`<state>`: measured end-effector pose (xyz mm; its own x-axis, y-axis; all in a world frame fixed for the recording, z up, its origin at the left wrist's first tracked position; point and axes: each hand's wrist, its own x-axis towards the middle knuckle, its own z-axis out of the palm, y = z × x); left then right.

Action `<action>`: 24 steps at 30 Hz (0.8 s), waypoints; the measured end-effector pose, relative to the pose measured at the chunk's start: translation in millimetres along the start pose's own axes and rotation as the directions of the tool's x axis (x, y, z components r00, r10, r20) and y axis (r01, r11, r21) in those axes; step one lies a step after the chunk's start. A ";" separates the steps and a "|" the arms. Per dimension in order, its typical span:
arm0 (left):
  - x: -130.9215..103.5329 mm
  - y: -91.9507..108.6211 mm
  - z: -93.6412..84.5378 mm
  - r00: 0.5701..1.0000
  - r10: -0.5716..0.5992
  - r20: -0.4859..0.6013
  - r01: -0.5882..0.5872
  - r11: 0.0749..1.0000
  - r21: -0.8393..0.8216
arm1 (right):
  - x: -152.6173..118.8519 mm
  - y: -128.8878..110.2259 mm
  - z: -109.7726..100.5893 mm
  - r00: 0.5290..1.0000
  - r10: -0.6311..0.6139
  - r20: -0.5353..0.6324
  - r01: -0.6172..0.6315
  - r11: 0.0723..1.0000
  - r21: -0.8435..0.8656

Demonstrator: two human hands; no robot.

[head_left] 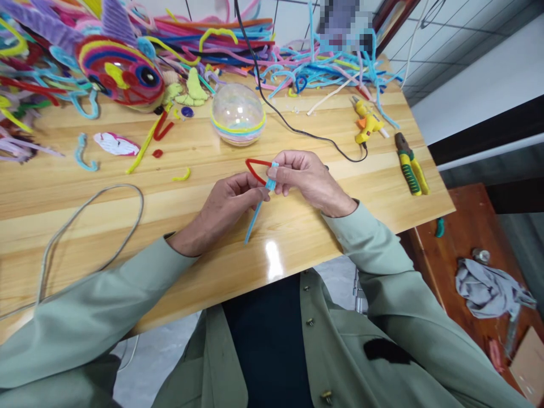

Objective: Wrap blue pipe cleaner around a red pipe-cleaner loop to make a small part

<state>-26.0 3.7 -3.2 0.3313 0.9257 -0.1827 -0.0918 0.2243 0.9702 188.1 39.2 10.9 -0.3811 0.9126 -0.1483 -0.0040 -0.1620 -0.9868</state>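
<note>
The left hand (229,198) hides the upper end of the blue pipe cleaner (254,222); the right hand (304,175) partly covers the blue band (271,183). From centre, a blurred patch (340,24) masks something at one o'clock. Edges cut a purple fin (49,24) at ten and cardboard (530,368) at four, near a pink thing (495,356) too unclear to name.

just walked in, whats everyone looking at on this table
A person at a wooden table is handling a light-blue fuzzy stem and a bent red stem. The right hand pinches the blue where it looks bunched at the red one's ends. The left hand grips it just below, its loose end pointing toward the person. A clear globe, glue gun and pliers rest nearby.
</note>
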 end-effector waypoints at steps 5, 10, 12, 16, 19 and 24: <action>0.6 1.8 0.5 1.000 0.016 0.013 -0.016 1.000 0.008 | -0.8 0.2 0.9 0.999 -0.020 0.031 0.020 1.000 -0.012; -0.6 3.3 0.9 1.000 0.011 0.016 -0.011 1.000 0.010 | -0.6 1.8 1.0 0.999 -0.024 0.031 0.024 1.000 -0.006; -0.9 3.2 1.0 1.000 0.005 0.014 -0.005 1.000 0.002 | -0.2 2.8 1.2 0.999 -0.028 0.032 0.028 1.000 0.000; -0.2 3.5 0.7 1.000 0.018 0.016 -0.018 1.000 0.015 | 0.1 4.2 2.2 0.999 -0.028 0.046 0.027 0.999 0.034; 0.6 5.0 -0.1 0.999 0.041 0.019 -0.041 0.999 0.035 | 0.2 4.5 2.7 0.998 -0.021 0.054 0.018 0.998 0.059; 0.7 7.2 -0.8 0.998 0.054 0.021 -0.056 0.997 0.058 | -0.3 4.1 2.5 0.997 -0.009 0.079 0.003 0.997 0.073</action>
<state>-27.1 6.2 3.6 0.3454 0.9299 -0.1263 -0.0551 0.1544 0.9865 185.9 37.3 7.1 -0.4528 0.8815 -0.1337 -0.0723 -0.1858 -0.9799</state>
